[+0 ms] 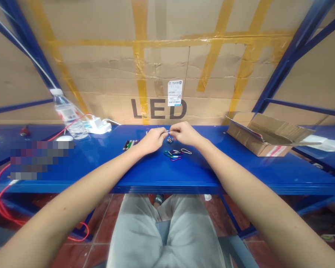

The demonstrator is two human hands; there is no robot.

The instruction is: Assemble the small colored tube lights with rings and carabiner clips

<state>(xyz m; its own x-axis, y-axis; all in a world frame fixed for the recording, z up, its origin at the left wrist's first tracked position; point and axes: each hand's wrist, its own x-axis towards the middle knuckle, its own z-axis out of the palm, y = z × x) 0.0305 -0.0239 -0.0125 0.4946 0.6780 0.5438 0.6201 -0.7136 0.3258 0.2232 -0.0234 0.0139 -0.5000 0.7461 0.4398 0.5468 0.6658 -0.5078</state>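
My left hand (155,138) and my right hand (183,133) meet fingertip to fingertip over the blue table (145,169). Both are pinched closed, and whatever lies between the fingers is too small to name. Just below the fingertips sits a little heap of small shiny metal parts (170,140). Nearer to me lie several carabiners: a green one (167,153), a purple one (176,158) and a silver one (186,151) among them. Beside my left wrist is a row of small coloured cylinders (130,144), partly covered by that hand.
An open cardboard box (268,139) stands at the right. On the left are a water bottle (69,115), a white power strip (99,125) and a red cable (1,201). A large cardboard carton marked LED (114,82) backs the table. Blue metal posts (289,63) flank it.
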